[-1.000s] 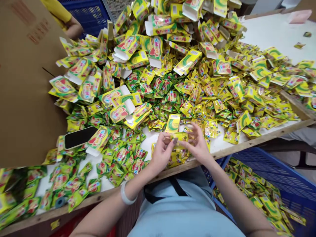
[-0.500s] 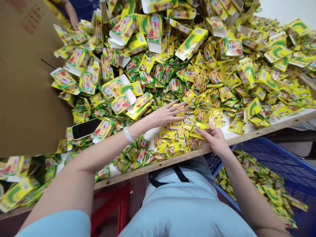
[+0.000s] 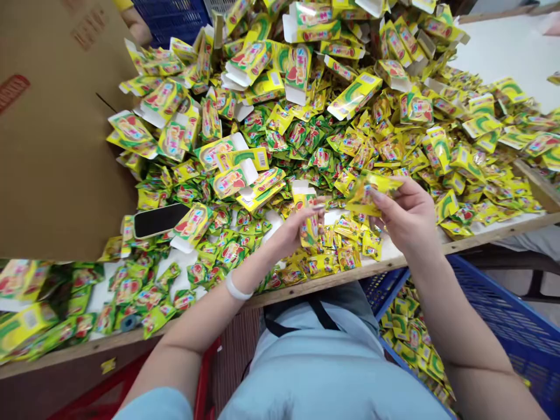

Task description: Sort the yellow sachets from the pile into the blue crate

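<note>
My left hand [image 3: 291, 233], with a white band on the wrist, is closed round a small yellow candy box [image 3: 305, 201] whose white end flap stands up at the far end. To its right, my right hand [image 3: 411, 219] is raised and pinches yellow candy sachets [image 3: 365, 195] between thumb and fingers; how many is unclear. Beneath both hands, more yellow sachets [image 3: 321, 265] lie loose along the near edge of the white table. Green sachets [image 3: 231, 251] are spread left of my left hand.
A big heap of boxes [image 3: 354, 96] and sachets covers the table's far side. At left stand a cardboard carton [image 3: 56, 146] and a phone [image 3: 160, 221]. Below the wooden edge [image 3: 481, 233] is a blue crate [image 3: 503, 297] holding filled-looking boxes. Another person's hand [image 3: 139, 29] shows at top left.
My left hand, earlier spread flat over the sachets, now grips a box. My right hand has risen up and right with sachets. The view has shifted slightly.
</note>
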The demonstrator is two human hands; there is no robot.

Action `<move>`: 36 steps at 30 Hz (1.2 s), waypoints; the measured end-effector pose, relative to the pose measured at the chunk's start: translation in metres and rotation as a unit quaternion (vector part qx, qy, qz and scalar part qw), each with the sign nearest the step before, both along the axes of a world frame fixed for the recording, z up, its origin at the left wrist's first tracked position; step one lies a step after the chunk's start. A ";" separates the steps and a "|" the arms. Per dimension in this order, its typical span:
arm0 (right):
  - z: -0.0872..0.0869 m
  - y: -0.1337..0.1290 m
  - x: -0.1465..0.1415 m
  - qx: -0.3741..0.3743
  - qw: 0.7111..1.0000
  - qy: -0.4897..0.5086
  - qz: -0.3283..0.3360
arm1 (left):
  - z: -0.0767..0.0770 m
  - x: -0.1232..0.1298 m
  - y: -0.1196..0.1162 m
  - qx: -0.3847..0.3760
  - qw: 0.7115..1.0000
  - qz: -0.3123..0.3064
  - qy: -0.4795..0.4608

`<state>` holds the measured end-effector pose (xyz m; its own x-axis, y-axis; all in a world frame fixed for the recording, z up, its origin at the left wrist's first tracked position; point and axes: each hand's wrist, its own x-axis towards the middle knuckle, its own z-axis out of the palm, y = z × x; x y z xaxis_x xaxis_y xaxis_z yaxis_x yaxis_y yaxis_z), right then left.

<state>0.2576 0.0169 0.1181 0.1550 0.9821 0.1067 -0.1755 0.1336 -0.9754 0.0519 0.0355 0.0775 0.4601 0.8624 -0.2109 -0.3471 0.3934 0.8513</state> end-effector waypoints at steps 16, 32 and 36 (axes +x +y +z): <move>0.042 0.003 -0.021 0.201 0.816 -0.430 0.331 | 0.016 -0.033 -0.030 0.071 0.958 -0.268 0.079; 0.040 -0.009 -0.024 0.181 0.853 -0.388 0.299 | 0.018 -0.035 -0.022 0.059 0.938 -0.334 0.068; 0.028 -0.014 -0.025 0.198 0.884 -0.374 0.199 | 0.023 -0.031 -0.022 0.057 0.936 -0.342 0.059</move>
<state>0.2330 0.0025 0.1462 -0.4547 0.8051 0.3809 0.3890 0.5643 -0.7282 0.0211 0.0134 0.1003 0.8924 0.3942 -0.2194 0.0521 0.3930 0.9181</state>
